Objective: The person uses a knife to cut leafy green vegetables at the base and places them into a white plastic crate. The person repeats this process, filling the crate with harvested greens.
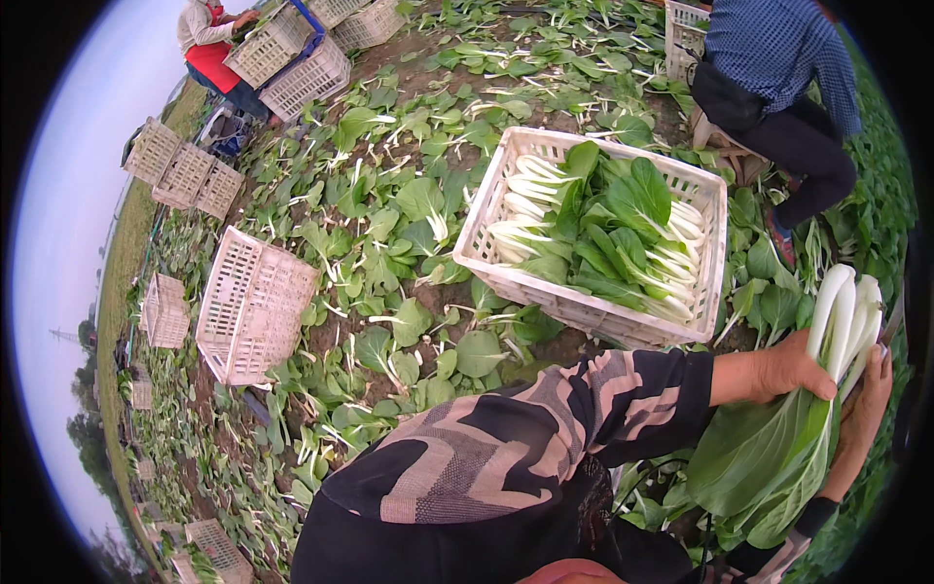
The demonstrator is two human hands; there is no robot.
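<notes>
A bunch of bok choy point(773, 452) with thick white stalks and broad green leaves is held at the right of the view, stalk ends up. My left hand point(792, 372) grips it from the left, the thumb across the base of the leaves. On its far side my right hand point(865, 401) wraps around the stalks. A narrow metal edge, perhaps a blade point(892, 328), shows by the right fingertips; how it is held is hidden. Left of my hands stands a white plastic crate point(587, 303), partly filled with bok choy laid in two rows, white stalks outward.
Cut leaves point(408, 321) litter the soil. An upturned-looking crate point(255, 306) and more crates point(193, 175) stand to the left. One person point(773, 66) sits on a stool point(719, 142) at upper right; another person point(211, 51) works by stacked crates point(306, 77). Growing greens point(883, 197) line the right.
</notes>
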